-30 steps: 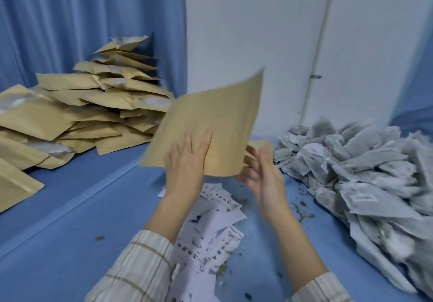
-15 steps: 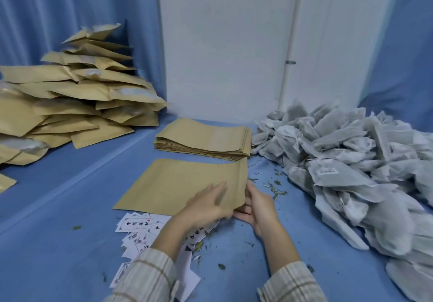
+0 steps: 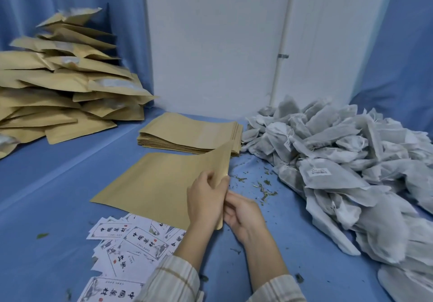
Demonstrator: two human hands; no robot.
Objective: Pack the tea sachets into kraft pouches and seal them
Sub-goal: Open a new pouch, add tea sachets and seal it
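On the blue bench [image 3: 58, 208] an empty kraft pouch [image 3: 161, 184] is lying flat at centre. The left hand [image 3: 206, 198] is pinching its upper layer at the 3 o'clock edge, peeling that layer up; the right hand [image 3: 243, 215] is gripping the same edge from beneath. Heaped tea sachets [image 3: 339, 168] are sitting at 3 o'clock, a flat pouch stack [image 3: 189, 132] at 12, printed labels [image 3: 131, 243] at 6.

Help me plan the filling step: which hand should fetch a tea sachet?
Right. The right hand lies nearest the tea sachets, heaped on its side. The left hand pinches the kraft pouch mouth edge, so it can keep it open.
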